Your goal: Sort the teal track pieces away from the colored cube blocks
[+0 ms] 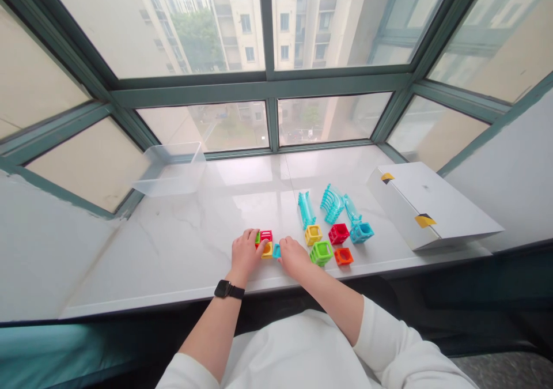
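My left hand [245, 255], with a black watch on its wrist, is curled against a small stack of toy cube frames: a red one [265, 236] above a yellow one [268, 250]. My right hand [294, 256] is closed on a blue cube piece [276, 251] pressed to the same stack. To the right on the marble sill [181, 245] lie a yellow cube [313, 234], a red cube [338, 233], a blue cube [362, 232], a green cube [321, 253] and an orange cube [343, 256]. Behind them lie three turquoise curved track pieces [332, 203].
A clear plastic bin [170, 170] stands at the back left of the sill. A white cardboard box [425, 204] with yellow tape lies at the right. Window frames [268, 86] close off the back.
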{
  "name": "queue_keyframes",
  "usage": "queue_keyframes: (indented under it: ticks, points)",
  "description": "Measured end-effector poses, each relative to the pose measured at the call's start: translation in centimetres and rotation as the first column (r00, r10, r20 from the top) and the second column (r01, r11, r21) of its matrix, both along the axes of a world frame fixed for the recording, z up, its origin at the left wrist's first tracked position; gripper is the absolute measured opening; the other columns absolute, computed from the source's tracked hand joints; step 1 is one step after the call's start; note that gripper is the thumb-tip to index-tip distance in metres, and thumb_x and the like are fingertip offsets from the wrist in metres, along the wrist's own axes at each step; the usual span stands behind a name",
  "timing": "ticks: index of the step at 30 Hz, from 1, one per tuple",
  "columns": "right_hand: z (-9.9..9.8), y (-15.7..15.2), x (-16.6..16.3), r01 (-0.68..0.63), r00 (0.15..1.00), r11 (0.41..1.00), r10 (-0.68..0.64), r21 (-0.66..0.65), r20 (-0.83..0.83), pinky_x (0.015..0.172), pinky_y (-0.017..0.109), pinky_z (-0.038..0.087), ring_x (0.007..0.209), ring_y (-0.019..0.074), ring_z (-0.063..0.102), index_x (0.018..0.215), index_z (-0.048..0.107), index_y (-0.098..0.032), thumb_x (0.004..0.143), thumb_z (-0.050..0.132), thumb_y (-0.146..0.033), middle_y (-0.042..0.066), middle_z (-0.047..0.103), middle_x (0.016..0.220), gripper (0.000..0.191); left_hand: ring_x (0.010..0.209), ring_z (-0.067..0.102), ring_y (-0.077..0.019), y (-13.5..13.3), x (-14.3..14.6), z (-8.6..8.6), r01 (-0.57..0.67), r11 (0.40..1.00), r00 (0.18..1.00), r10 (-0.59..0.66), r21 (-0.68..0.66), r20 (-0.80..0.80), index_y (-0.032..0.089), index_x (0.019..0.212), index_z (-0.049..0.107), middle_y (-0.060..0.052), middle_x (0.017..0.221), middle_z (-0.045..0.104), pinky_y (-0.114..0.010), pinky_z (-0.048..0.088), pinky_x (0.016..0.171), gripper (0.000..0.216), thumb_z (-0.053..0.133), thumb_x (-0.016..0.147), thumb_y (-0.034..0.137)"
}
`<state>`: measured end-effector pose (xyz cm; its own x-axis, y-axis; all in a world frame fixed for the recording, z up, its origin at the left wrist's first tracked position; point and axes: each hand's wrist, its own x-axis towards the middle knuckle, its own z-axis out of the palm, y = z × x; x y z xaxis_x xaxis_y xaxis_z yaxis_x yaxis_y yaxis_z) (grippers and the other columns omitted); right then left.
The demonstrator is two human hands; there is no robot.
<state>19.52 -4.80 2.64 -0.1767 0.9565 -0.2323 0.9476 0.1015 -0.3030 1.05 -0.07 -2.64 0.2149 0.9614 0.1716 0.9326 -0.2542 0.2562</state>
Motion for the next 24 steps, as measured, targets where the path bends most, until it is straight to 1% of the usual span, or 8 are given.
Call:
queue_keyframes:
  ticks: [4, 7, 11, 14, 17, 19, 21, 24]
  points:
    - [1.0, -0.4, -0.3, -0.011, 1.000, 1.000, 0.011, 0.009, 0.024, 0.090, 0.036, 0.054, 0.107, 0.0288, 0.067, 0.120, 0.061, -0.012, 0.090, 0.072, -0.013, 0.017, 0.062, 0.123, 0.032, 0.115, 0.066, -0.0278, -0.1, 0.1, 0.2, 0.000, 1.000, 1.000, 0.000, -0.008, 0.006, 0.025, 0.136, 0.060, -0.010, 0.137, 0.065, -0.042, 0.046, 0.096, 0.039, 0.053, 0.103, 0.046]
    - [2.2, -0.6, -0.2, -0.008, 1.000, 0.997, 0.008, 0.080, -0.007, 0.093, 0.037, 0.054, 0.110, 0.0296, 0.065, 0.117, 0.062, -0.013, 0.088, 0.069, -0.011, 0.018, 0.059, 0.126, 0.030, 0.116, 0.065, -0.0281, -0.1, 0.1, 0.4, -0.003, 1.000, 1.000, 0.003, -0.021, 0.004, 0.025, 0.137, 0.059, -0.011, 0.137, 0.064, -0.042, 0.046, 0.097, 0.040, 0.052, 0.103, 0.046]
    - [4.5, -0.7, 0.9, 0.030, 0.975, 0.963, 0.031, 0.270, -0.219, 0.104, 0.040, 0.052, 0.116, 0.0283, 0.063, 0.116, 0.061, -0.018, 0.088, 0.070, -0.017, 0.015, 0.058, 0.131, 0.029, 0.115, 0.066, -0.0283, -0.1, 0.1, 0.6, -0.001, 1.000, 1.000, 0.001, -0.019, 0.003, 0.025, 0.137, 0.060, -0.011, 0.136, 0.065, -0.042, 0.046, 0.097, 0.040, 0.051, 0.104, 0.047]
    - [6.6, -1.1, 2.5, 0.084, 0.904, 0.918, 0.094, 0.389, -0.417, 0.110, 0.041, 0.051, 0.125, 0.0266, 0.061, 0.115, 0.061, -0.020, 0.089, 0.069, -0.019, 0.013, 0.059, 0.135, 0.026, 0.113, 0.066, -0.0277, -0.4, 0.4, 0.7, -0.020, 1.000, 1.000, 0.020, -0.017, 0.012, 0.026, 0.136, 0.059, -0.010, 0.135, 0.065, -0.041, 0.046, 0.096, 0.040, 0.051, 0.103, 0.047]
    - [8.5, -2.0, 4.4, 0.161, 0.833, 0.884, 0.116, 0.438, -0.541, 0.111, 0.042, 0.052, 0.130, 0.0268, 0.060, 0.107, 0.065, -0.023, 0.090, 0.070, -0.025, 0.010, 0.061, 0.137, 0.017, 0.112, 0.066, -0.0277, -0.8, 1.0, 0.5, -0.038, 0.999, 0.999, 0.040, -0.037, 0.035, 0.027, 0.136, 0.059, -0.011, 0.135, 0.065, -0.042, 0.046, 0.098, 0.040, 0.053, 0.102, 0.048]
    - [9.3, -2.7, 5.6, 0.203, 0.804, 0.860, 0.127, 0.468, -0.581, 0.110, 0.043, 0.053, 0.129, 0.0272, 0.062, 0.103, 0.068, -0.025, 0.090, 0.071, -0.028, 0.009, 0.063, 0.136, 0.014, 0.117, 0.064, -0.0295, -1.1, 1.5, 0.6, -0.036, 0.997, 0.998, 0.040, -0.063, 0.058, 0.027, 0.137, 0.059, -0.012, 0.137, 0.065, -0.047, 0.044, 0.104, 0.041, 0.055, 0.101, 0.046]
    - [9.7, -3.4, 6.7, 0.238, 0.789, 0.832, 0.135, 0.501, -0.600, 0.109, 0.043, 0.054, 0.127, 0.0278, 0.063, 0.102, 0.070, -0.025, 0.089, 0.072, -0.030, 0.009, 0.064, 0.134, 0.014, 0.131, 0.057, -0.0343, -1.4, 1.9, 1.1, -0.048, 0.997, 0.994, 0.054, -0.063, 0.096, 0.026, 0.138, 0.058, -0.013, 0.142, 0.063, -0.058, 0.035, 0.116, 0.042, 0.056, 0.101, 0.044]
    - [9.7, -4.2, 7.8, 0.267, 0.778, 0.801, 0.149, 0.536, -0.610, 0.109, 0.043, 0.055, 0.125, 0.0286, 0.065, 0.101, 0.072, -0.025, 0.088, 0.074, -0.030, 0.010, 0.066, 0.132, 0.014, 0.147, 0.042, -0.0385, -2.1, 2.7, 3.5, -0.062, 0.998, 0.965, 0.060, 0.000, 0.254, 0.025, 0.134, 0.061, -0.014, 0.149, 0.058, -0.070, 0.018, 0.124, 0.037, 0.055, 0.101, 0.041]
